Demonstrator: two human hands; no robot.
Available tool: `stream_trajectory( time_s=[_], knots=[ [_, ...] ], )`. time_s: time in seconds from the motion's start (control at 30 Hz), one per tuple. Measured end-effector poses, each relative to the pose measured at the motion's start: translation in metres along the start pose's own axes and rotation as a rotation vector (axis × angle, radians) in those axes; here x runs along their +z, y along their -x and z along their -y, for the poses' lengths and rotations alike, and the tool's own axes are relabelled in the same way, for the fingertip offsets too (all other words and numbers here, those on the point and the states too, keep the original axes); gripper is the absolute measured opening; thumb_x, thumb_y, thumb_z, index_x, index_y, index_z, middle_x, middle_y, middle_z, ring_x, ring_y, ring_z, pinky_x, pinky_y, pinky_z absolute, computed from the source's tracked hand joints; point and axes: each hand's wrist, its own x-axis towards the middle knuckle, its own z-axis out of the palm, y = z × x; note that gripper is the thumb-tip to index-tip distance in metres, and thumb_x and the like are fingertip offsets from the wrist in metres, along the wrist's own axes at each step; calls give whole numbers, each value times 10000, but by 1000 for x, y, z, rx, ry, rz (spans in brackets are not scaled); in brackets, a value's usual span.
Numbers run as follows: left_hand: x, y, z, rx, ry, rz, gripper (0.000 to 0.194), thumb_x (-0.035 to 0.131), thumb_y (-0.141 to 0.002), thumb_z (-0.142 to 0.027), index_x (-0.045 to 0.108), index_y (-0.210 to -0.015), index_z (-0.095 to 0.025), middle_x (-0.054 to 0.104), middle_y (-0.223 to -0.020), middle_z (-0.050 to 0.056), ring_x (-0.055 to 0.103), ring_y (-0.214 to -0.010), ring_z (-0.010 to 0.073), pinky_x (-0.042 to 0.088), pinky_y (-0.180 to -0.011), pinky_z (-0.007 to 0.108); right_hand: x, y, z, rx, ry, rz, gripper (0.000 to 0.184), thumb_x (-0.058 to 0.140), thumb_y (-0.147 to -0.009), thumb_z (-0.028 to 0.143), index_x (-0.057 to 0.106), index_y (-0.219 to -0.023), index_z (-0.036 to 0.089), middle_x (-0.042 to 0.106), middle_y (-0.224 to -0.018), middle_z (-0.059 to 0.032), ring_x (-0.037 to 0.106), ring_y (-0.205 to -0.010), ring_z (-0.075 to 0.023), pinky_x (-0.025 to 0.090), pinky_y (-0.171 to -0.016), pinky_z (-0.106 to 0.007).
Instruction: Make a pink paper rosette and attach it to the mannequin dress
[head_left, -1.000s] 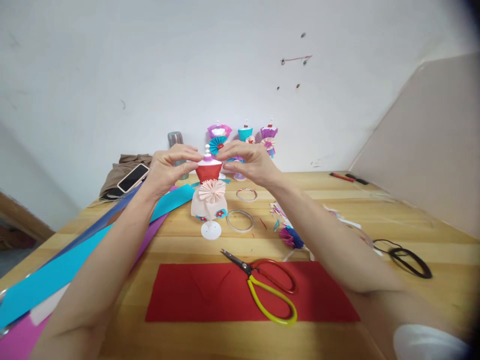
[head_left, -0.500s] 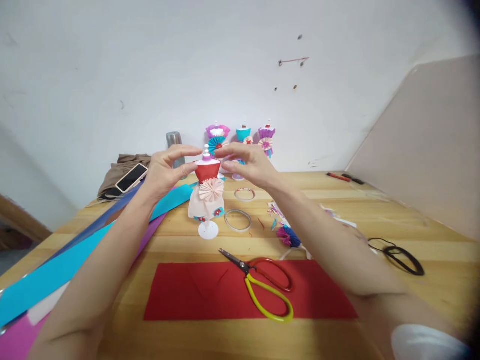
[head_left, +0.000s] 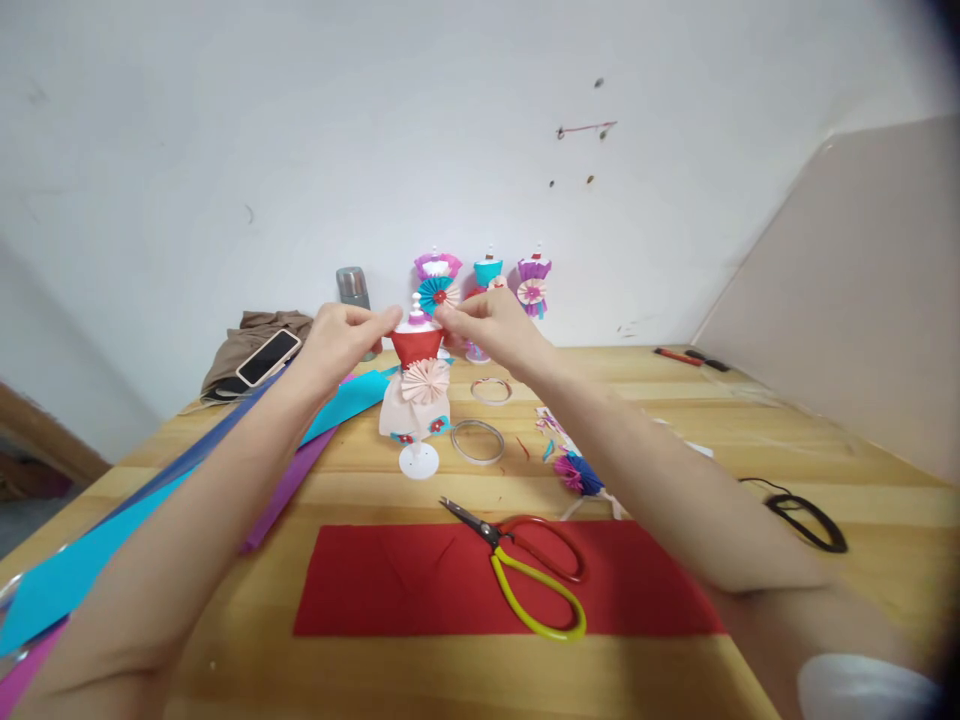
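A small dress-form mannequin (head_left: pixel 418 349) stands upright on its round white base (head_left: pixel 418 461), dressed in a red top, a pale pink pleated rosette (head_left: pixel 425 381) and a pale skirt with blue and red flowers at the hem. My left hand (head_left: pixel 346 338) pinches the top edge of the red bodice at its left side, fingers closed. On the opposite side, my right hand (head_left: pixel 487 322) pinches the bodice's upper right edge. The fingertips cover the corners of the bodice. Scissors (head_left: pixel 495 540) with one red and one yellow handle lie on a red paper sheet (head_left: pixel 360 580) nearer me.
Three other dressed mannequins (head_left: pixel 487 270) stand by the wall, near a metal flask (head_left: pixel 352 287). Left are a phone (head_left: pixel 268 358) on brown cloth and blue paper strips (head_left: pixel 352 403). Tape rings (head_left: pixel 478 442), paper scraps (head_left: pixel 577 474), a black cord loop (head_left: pixel 806 520) and markers (head_left: pixel 679 356) lie rightward.
Both hands have gone from spread fingers around the mannequin's shoulders to pinching the bodice's upper edges. The camera view has shifted slightly.
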Motion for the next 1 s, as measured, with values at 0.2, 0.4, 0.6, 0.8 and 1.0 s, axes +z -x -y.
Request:
stream_trajectory(
  time_s=[0.2, 0.4, 0.6, 0.8, 1.0],
  knots=[
    [-1, -2, -32, -187, -41, 72, 367, 698, -752, -281, 552, -435, -168, 479, -429, 12, 359, -421, 89, 262, -446, 282, -4, -11, 19, 174, 16, 81, 381, 748, -847, 286, 623, -507, 168, 651, -588, -80, 624, -570, -167, 578, -673, -385],
    [-2, -10, -50, -267, -69, 99, 272, 725, -712, -168, 606, -468, -157, 529, -430, 5, 376, -404, 75, 254, -439, 250, -7, -21, 21, 199, 25, 135, 321, 815, -767, 181, 598, -532, 173, 636, -582, -85, 681, -608, -236, 624, -656, -455],
    [-4, -15, -57, -304, -137, 142, 263, 743, -734, -138, 634, -494, -155, 560, -475, 8, 389, -415, 72, 305, -490, 266, -16, -21, 35, 198, 125, 141, 318, 794, -775, 158, 594, -529, 173, 648, -545, -54, 661, -544, -181, 640, -633, -393],
    [0, -20, -59, -321, -147, 177, 227, 738, -750, -138, 654, -539, -155, 575, -504, 11, 418, -444, 86, 323, -512, 271, -21, -20, 49, 278, 191, 169, 254, 774, -776, 118, 612, -591, 181, 663, -534, -46, 715, -614, -218, 628, -642, -361],
    [5, -31, -59, -313, -148, 185, 185, 748, -696, -113, 650, -550, -171, 556, -481, 1, 442, -454, 105, 335, -512, 272, -21, -31, 45, 313, 194, 198, 280, 757, -765, 100, 602, -550, 193, 693, -589, -60, 742, -633, -248, 607, -627, -374]
  ],
)
